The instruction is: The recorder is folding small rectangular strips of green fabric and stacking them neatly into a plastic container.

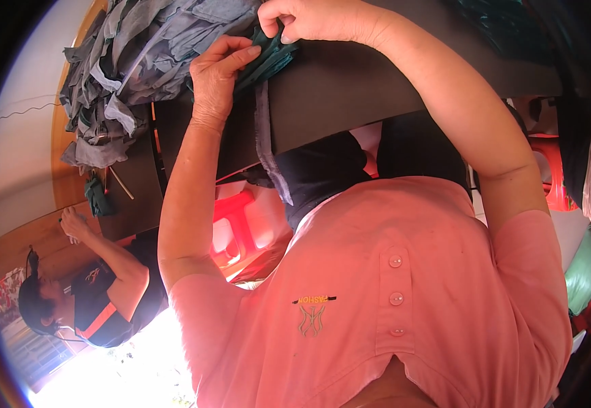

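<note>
Both hands on one dark green fabric piece [268, 58] at the black table edge [350, 88]. Left hand [217, 75] pressing with fingers together, right hand [309, 19] pinching it. Probably early: large grey scrap heap [139, 61] alongside, seemingly unsorted.

A dark table [377, 81] is spanning the upper frame from eleven to two o'clock. A wooden panel [17, 245] is running along the nine o'clock rim, with a pale wall [20, 156] lying beside it. Red plastic stools [238, 224] are standing at centre and at three o'clock. Strong daylight is flooding in at seven o'clock, washing out the floor [139, 367]. Bags [584, 265] are piling up at four o'clock.
</note>
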Demonstrator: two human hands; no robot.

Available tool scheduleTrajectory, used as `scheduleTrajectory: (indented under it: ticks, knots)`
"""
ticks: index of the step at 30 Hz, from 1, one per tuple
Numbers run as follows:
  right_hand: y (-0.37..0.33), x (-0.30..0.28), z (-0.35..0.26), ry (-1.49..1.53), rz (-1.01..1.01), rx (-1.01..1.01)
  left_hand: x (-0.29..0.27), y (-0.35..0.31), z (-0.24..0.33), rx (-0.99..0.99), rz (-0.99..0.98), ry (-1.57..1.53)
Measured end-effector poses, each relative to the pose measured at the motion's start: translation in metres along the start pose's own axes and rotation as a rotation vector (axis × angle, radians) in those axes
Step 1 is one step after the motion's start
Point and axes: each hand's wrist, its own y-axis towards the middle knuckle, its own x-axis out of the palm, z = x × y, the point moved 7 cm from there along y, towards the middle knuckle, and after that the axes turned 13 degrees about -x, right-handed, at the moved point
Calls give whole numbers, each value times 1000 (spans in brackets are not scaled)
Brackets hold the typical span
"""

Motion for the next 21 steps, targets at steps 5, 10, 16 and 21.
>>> scheduleTrajectory:
  ticks: [5, 10, 16, 21]
  knots:
    - [0, -7, -19, -78, -45, -12, -2, 0, -3, 0, 3, -6]
    - [4, -6, -28, -180, 48, -14, 7, -5, 4, 59, -24, 12]
    - [1, -13, -26, -157, 84, -84, -2, 2, -2, 29, 32, 32]
    - [0, -2, -32, -162, -10, -139, -4, 3, -5, 31, 30, 14]
